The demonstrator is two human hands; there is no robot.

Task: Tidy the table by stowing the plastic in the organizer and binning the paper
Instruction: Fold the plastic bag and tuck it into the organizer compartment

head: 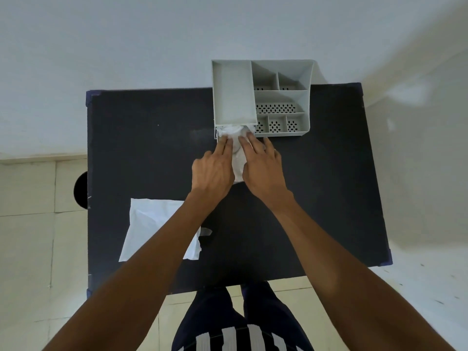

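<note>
1. Table [152, 148]: a dark rectangular top seen from above. It carries every item listed below. I stand at its near edge.

2. Organizer [283, 97]: a grey divided box at the far edge of the table, right of centre. It has one long plain compartment on its left side and several smaller ones with perforated floors on its right. A low opening shows at the near end of the long compartment.

3. Paper [157, 224]: a white creased sheet lying flat on the near left part of the table, well apart from the organizer. My left forearm crosses over its right edge.

4. Plastic [238, 158]: a pale crumpled piece at the organizer's near left corner. Its far end is bunched in the low opening; its near end trails back on the table between my hands.

5. Left hand [215, 168]: palm down, fingers [225, 144] stretched and close together, tips pressing on the left side of the plastic at the opening. It pushes rather than grips.

6. Right hand [263, 165]: palm down, fingers likewise extended, tips on the right side of the plastic just before the opening. Nothing is enclosed in it.
</note>
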